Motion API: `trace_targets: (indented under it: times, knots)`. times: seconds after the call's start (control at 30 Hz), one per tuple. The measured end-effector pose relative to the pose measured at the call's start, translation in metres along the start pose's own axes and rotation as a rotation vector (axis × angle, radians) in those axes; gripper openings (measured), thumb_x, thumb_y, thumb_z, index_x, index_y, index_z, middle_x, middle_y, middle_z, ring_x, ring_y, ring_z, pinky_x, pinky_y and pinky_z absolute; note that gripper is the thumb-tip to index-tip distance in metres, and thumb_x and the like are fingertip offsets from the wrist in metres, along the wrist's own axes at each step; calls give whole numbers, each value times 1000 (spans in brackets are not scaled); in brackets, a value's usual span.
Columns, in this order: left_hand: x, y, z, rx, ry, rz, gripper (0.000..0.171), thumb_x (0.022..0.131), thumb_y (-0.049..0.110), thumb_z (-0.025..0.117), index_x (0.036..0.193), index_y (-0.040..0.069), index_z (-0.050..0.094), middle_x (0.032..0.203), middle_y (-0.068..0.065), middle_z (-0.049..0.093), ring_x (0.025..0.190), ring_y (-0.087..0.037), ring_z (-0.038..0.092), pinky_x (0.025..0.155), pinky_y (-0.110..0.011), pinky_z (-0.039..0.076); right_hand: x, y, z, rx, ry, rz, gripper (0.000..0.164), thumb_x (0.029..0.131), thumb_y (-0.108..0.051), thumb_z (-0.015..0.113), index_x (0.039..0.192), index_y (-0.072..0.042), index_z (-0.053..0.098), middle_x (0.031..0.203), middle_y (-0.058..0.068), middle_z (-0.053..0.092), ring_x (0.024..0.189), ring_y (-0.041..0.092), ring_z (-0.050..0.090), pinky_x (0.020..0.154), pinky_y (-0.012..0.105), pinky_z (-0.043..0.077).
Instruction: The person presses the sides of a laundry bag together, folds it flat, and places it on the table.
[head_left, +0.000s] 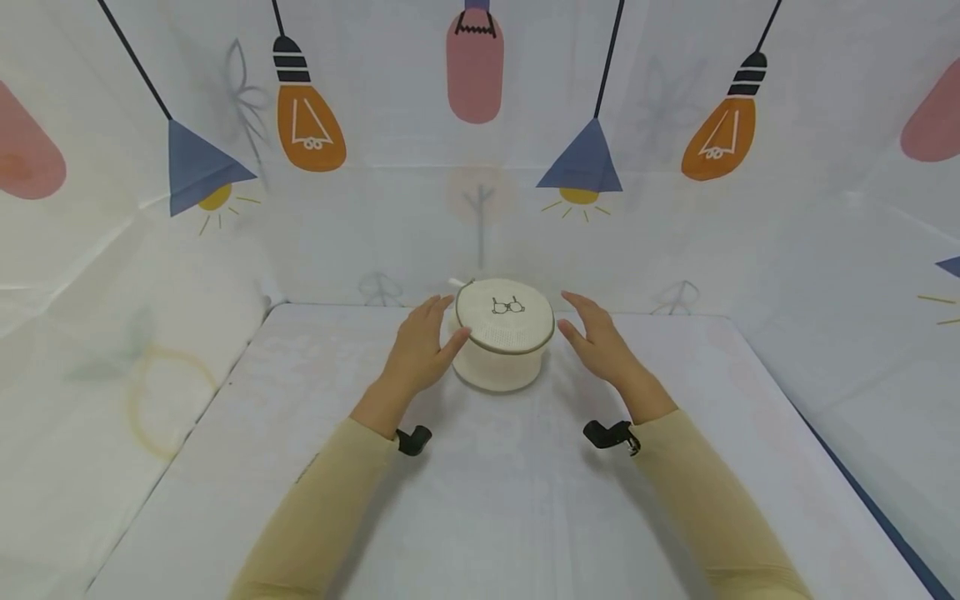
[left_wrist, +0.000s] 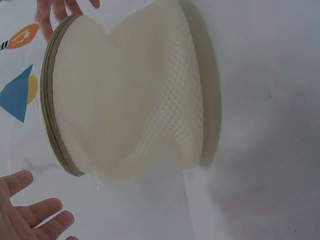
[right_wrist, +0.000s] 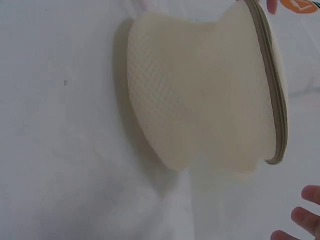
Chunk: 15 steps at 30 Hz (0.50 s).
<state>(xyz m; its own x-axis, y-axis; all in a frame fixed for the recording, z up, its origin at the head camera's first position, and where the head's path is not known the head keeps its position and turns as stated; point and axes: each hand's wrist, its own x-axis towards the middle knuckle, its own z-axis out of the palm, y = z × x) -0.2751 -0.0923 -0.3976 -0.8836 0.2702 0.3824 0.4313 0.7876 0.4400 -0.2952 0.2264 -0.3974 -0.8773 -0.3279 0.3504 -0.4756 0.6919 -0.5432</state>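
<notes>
A cream, round mesh laundry bag (head_left: pixel 501 364) stands upright on the table, its flat lid (head_left: pixel 480 321) printed with a small black glasses-like drawing. A greenish-brown zipper (left_wrist: pixel 48 100) runs round the lid's edge, and the mesh sides (right_wrist: pixel 200 90) sag inward in both wrist views. My left hand (head_left: pixel 422 346) is at the bag's left, fingers spread and thumb tip close to the lid's rim. On the other side my right hand (head_left: pixel 603 346) stands a little apart from the rim, its fingers extended. Both hands hold nothing.
The white-covered table (head_left: pixel 495 500) meets a white fabric backdrop (head_left: pixel 405 217) close behind the bag. Printed lamps and bulbs decorate that backdrop. Black wrist cameras (head_left: pixel 414 441) sit at both sleeve cuffs, and fabric walls rise at left and right.
</notes>
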Motion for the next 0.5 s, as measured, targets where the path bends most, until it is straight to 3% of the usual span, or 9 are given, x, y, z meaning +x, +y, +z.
trace_targets:
  times: [0.23, 0.5]
  knots:
    - [7, -1, 13, -80, 27, -11, 70, 104, 50, 43, 153, 1, 33, 156, -19, 38, 146, -34, 32, 121, -46, 22, 5, -3, 15, 46, -2, 51, 63, 107, -42, 42, 156, -5, 30, 159, 20, 32, 148, 38, 25, 119, 56, 18]
    - [15, 1, 20, -210, 58, -52, 69, 105, 48, 44, 153, 0, 34, 156, -17, 39, 146, -32, 33, 120, -43, 23, 12, -6, 25, 147, 12, 103, 60, 109, -37, 40, 156, -3, 29, 159, 22, 30, 146, 41, 26, 118, 57, 23]
